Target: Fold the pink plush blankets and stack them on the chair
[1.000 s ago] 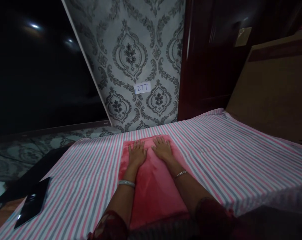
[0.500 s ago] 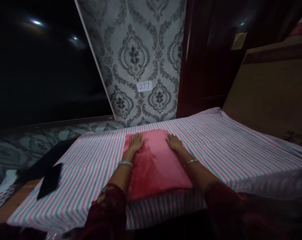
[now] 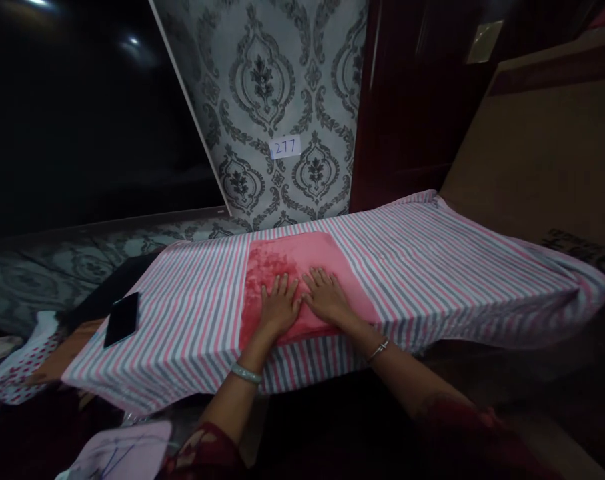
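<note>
A red and pink plush cloth (image 3: 302,257) lies flat, in a rectangle, on the striped table cover (image 3: 197,287). My left hand (image 3: 279,307) rests palm down on its near left part, fingers spread. Beside it, my right hand (image 3: 326,297) presses flat on the near middle of the cloth, fingers apart and thumb close to the left thumb. Neither hand grips anything. Darker and lighter patches show in the pile around the left hand. The parts of the cloth under both palms are hidden.
A black smartphone (image 3: 122,320) lies at the cover's left end. Behind stand a large dark screen (image 3: 97,120) and a patterned wall with a paper label (image 3: 285,147). A cardboard box (image 3: 542,153) is at the right. A pink seat (image 3: 127,450) shows below left.
Both hands were at the cloth's far end, then moved apart toward its sides. Now they are close together near its front edge. The view has shifted too.
</note>
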Demonstrator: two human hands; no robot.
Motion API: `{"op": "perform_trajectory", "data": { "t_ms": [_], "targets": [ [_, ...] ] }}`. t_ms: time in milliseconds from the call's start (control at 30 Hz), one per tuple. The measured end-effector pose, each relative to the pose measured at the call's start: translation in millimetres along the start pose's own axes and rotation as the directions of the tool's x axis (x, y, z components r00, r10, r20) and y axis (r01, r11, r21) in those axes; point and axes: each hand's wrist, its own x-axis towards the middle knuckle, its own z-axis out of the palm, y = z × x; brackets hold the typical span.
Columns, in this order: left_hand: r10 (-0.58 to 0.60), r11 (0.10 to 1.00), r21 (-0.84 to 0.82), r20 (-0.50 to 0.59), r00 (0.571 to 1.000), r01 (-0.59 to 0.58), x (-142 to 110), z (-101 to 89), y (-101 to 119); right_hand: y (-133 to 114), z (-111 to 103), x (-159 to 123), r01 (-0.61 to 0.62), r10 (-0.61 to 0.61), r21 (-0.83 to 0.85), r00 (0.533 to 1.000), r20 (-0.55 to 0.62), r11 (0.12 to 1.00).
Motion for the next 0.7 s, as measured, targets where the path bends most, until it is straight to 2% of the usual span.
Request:
{"op": "perform_trajectory", "data": {
  "t_ms": [200,300,400,500,600,700],
  "targets": [
    [0.005,1.000,-0.015,0.014,1.000,-0.005,3.0,-0.6,-3.9,55.6,2.7,-17.9,-0.198,0.197,0.031,0.980,0.020,0.980],
    [0.003,1.000,-0.020,0.010,1.000,-0.003,3.8,0.1,-3.5,81.9,4.6,-31.5,-0.247,0.246,0.031,0.969,0.036,0.969],
    [0.006,0.999,-0.049,0.041,0.999,-0.004,5.4,-5.4,-3.0,92.2,-3.0,-41.0,-0.294,0.294,-0.003,0.956,0.019,0.956],
    [0.005,0.996,-0.091,0.056,0.998,0.000,0.5,-18.4,1.3,72.5,-17.1,-44.1,-0.265,0.265,0.006,0.963,-0.049,0.964],
    [-0.034,0.996,-0.082,-0.033,0.999,0.031,-16.1,-28.2,11.5,26.0,-25.6,-42.9,-0.099,0.102,0.032,0.990,-0.102,0.995],
    [-0.055,0.998,-0.013,-0.083,0.995,0.054,-36.9,-21.0,20.2,-19.1,-19.4,-41.5,0.017,-0.013,0.045,0.996,-0.083,0.999]
  ]
}}
